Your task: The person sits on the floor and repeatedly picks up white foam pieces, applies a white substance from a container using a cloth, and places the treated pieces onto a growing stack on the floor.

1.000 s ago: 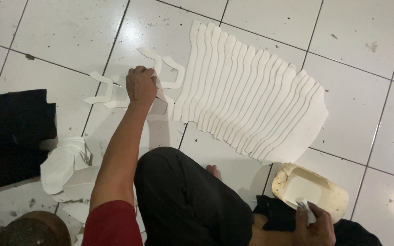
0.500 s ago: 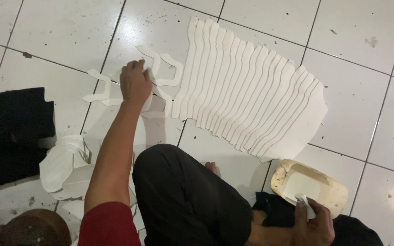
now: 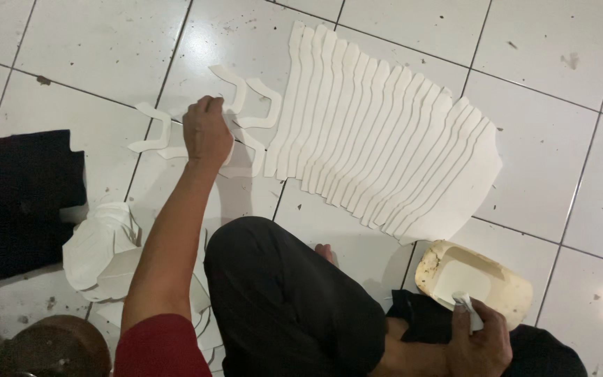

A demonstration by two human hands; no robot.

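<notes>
The left hand (image 3: 206, 132) is closed around a curved white cut-out piece (image 3: 235, 143) lying on the tiled floor (image 3: 92, 49), toward the floor's far left part. More curved white pieces (image 3: 259, 105) lie loose around that hand, touching or just beside one another, and one hooked piece (image 3: 149, 132) lies just left of it. Immediately right of these, a fanned row of long white panels (image 3: 385, 153) overlaps like shingles, running from the far middle of the floor toward the right.

The right hand (image 3: 479, 342) is at the near right edge, fingers gripping a small white tool (image 3: 469, 311) whose tip rests inside a cream-coloured shallow tray (image 3: 476, 276). The tray sits just near of the last panel in the row.

The person's knee in dark trousers (image 3: 287, 300) occupies the near middle. A crumpled heap of white offcuts (image 3: 102, 248) lies at the near left, beside a black cloth (image 3: 22, 195). A round brown object (image 3: 54, 345) sits in the near left corner.
</notes>
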